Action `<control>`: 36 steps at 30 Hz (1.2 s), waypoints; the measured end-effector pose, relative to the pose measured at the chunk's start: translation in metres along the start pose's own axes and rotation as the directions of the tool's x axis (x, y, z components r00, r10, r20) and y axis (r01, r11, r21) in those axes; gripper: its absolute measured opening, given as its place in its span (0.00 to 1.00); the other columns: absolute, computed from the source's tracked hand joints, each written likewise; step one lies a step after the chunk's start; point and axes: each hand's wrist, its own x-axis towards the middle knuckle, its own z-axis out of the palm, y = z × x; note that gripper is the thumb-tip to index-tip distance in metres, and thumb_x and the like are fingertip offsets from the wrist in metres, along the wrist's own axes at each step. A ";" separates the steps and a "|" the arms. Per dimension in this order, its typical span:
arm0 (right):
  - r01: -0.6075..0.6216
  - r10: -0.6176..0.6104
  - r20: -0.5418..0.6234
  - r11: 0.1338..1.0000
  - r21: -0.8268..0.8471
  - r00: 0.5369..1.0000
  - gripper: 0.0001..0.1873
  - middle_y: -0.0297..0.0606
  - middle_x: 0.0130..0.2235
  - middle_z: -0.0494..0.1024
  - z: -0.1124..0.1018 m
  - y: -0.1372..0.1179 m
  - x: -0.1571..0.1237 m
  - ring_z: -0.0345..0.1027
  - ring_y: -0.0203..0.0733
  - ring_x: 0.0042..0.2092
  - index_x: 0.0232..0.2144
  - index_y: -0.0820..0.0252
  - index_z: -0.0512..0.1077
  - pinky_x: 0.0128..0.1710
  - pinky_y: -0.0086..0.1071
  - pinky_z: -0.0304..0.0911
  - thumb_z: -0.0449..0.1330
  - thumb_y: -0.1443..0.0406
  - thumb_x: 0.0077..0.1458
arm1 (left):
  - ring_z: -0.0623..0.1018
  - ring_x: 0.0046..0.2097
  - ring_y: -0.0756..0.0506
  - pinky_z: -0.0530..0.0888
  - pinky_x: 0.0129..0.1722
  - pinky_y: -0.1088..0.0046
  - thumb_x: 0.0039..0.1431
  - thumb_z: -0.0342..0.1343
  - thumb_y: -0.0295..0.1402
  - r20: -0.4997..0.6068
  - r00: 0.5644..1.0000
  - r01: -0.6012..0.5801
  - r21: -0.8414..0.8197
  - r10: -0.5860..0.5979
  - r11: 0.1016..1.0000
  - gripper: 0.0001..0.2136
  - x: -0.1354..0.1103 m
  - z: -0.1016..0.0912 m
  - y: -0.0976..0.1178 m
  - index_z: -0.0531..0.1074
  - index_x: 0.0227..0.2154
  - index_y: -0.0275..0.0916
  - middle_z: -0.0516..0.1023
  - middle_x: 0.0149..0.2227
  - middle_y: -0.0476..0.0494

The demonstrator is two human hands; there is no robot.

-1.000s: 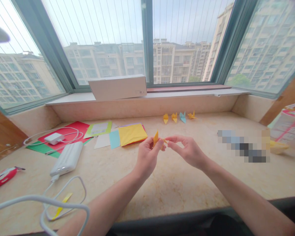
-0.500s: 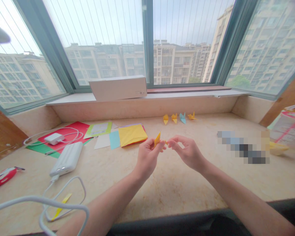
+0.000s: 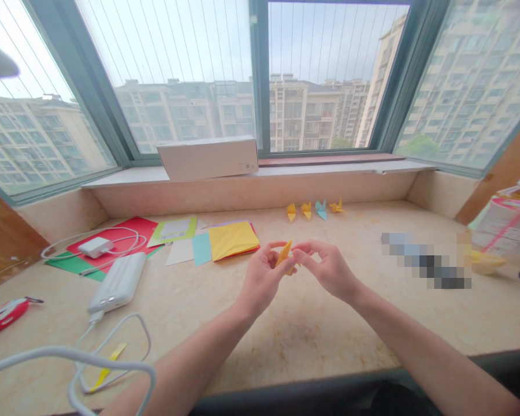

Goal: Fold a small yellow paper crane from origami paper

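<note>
Both my hands meet above the middle of the stone ledge (image 3: 312, 323). My left hand (image 3: 262, 278) and my right hand (image 3: 329, 268) pinch a small folded piece of orange paper (image 3: 285, 254) between their fingertips; its pointed tip sticks up between them. Farther back, several small folded paper cranes (image 3: 314, 209), orange and light blue, stand in a row. A stack of coloured paper sheets (image 3: 231, 238) with a yellow one on top lies just left of my hands.
A white power bank (image 3: 118, 282) with white cables (image 3: 91, 358) lies at the left, beside a white charger (image 3: 96, 246) on red and green sheets. A white box (image 3: 208, 157) sits on the window sill. A clear bag (image 3: 505, 222) stands at the right edge. A red object (image 3: 2, 315) lies far left.
My hands have drawn closer together around the orange paper, and its tip has tilted to the right. The view has shifted slightly.
</note>
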 end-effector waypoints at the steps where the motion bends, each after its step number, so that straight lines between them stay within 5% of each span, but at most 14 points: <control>1: -0.024 0.023 0.029 1.000 0.020 0.999 0.15 0.38 0.34 0.84 0.000 0.000 0.000 0.76 0.44 0.37 0.35 0.58 0.80 0.43 0.38 0.66 0.60 0.54 0.61 | 0.80 0.29 0.47 0.74 0.33 0.71 0.49 0.70 0.39 -0.001 1.000 -0.002 0.002 0.002 1.000 0.21 0.000 0.000 -0.001 0.72 0.43 0.36 0.80 0.26 0.48; 6: -0.076 0.067 0.078 0.990 0.115 0.995 0.16 0.37 0.30 0.84 0.000 0.001 0.002 0.76 0.43 0.34 0.33 0.58 0.81 0.40 0.36 0.68 0.62 0.53 0.59 | 0.80 0.26 0.46 0.74 0.31 0.71 0.48 0.70 0.40 0.015 1.000 0.007 -0.017 -0.007 1.000 0.22 -0.001 0.001 -0.001 0.68 0.42 0.37 0.79 0.24 0.50; 11: -0.094 0.102 -0.113 0.993 0.077 0.988 0.16 0.40 0.33 0.84 0.002 0.011 0.004 0.76 0.44 0.35 0.34 0.59 0.81 0.39 0.37 0.68 0.63 0.53 0.57 | 0.82 0.35 0.45 0.77 0.38 0.66 0.58 0.63 0.42 0.000 0.998 -0.069 -0.053 0.069 0.996 0.21 0.001 0.000 -0.011 0.63 0.49 0.40 0.80 0.35 0.45; 14: -0.090 0.110 -0.208 0.990 0.107 0.972 0.18 0.42 0.36 0.85 0.002 0.017 0.005 0.77 0.46 0.36 0.36 0.60 0.81 0.41 0.39 0.70 0.64 0.51 0.56 | 0.80 0.46 0.44 0.76 0.46 0.64 0.58 0.63 0.37 -0.033 0.984 -0.171 0.068 0.174 0.983 0.16 0.002 -0.002 -0.018 0.66 0.46 0.41 0.77 0.46 0.41; 20: -0.084 0.122 -0.157 0.970 0.229 0.980 0.19 0.43 0.35 0.84 0.009 0.013 0.003 0.78 0.46 0.37 0.35 0.60 0.80 0.41 0.39 0.73 0.66 0.50 0.53 | 0.79 0.48 0.41 0.74 0.51 0.58 0.59 0.61 0.37 0.016 0.984 -0.175 0.249 0.176 0.953 0.09 0.000 -0.004 -0.015 0.75 0.38 0.38 0.80 0.43 0.38; 26: -0.018 0.058 -0.128 0.956 0.293 0.990 0.15 0.41 0.37 0.84 0.013 0.009 -0.001 0.78 0.44 0.38 0.40 0.57 0.78 0.42 0.39 0.73 0.66 0.54 0.55 | 0.80 0.49 0.41 0.74 0.51 0.60 0.53 0.67 0.37 0.071 0.988 -0.148 0.149 0.138 0.978 0.16 -0.001 -0.002 -0.010 0.73 0.43 0.38 0.81 0.45 0.38; 31: 0.073 -0.039 -0.174 0.978 0.197 0.984 0.12 0.41 0.40 0.83 0.015 0.013 -0.001 0.75 0.43 0.39 0.40 0.56 0.77 0.42 0.37 0.70 0.66 0.58 0.55 | 0.81 0.46 0.43 0.74 0.47 0.66 0.59 0.62 0.40 0.071 0.994 -0.077 -0.043 0.080 0.996 0.13 0.004 -0.002 -0.011 0.72 0.42 0.37 0.82 0.42 0.39; 36: 0.002 0.027 -0.148 0.981 0.196 0.989 0.19 0.42 0.41 0.81 0.010 0.014 0.002 0.75 0.44 0.41 0.47 0.57 0.75 0.43 0.38 0.70 0.61 0.52 0.60 | 0.78 0.51 0.41 0.74 0.50 0.63 0.57 0.64 0.41 0.060 0.998 -0.027 -0.142 0.035 0.989 0.14 0.007 -0.004 -0.010 0.75 0.42 0.39 0.80 0.50 0.39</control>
